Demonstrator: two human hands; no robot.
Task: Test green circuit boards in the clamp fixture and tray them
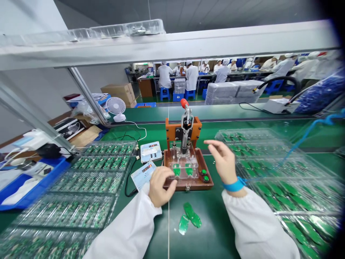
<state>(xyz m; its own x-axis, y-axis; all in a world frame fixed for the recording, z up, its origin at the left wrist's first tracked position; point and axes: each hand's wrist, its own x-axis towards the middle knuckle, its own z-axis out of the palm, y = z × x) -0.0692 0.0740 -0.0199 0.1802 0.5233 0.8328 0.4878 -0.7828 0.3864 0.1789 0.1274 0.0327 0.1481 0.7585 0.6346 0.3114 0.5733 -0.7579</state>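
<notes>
In front of me stands a test fixture with a brown base, an orange frame and a toggle clamp whose red-tipped lever points up. Two green circuit boards lie side by side under its clear plate. My left hand hovers at the front left corner of the base, fingers loosely bent and thumb apart, with nothing visible in it. To the right of the clamp, my right hand is raised with fingers stretched out and holds nothing; a blue wrist strap circles that wrist. Several loose green boards lie before the fixture.
Clear trays of boards line the left side, and more trays the right. Two small display boxes with cables sit left of the fixture. A white fan stands behind. A shelf beam crosses above; people work beyond.
</notes>
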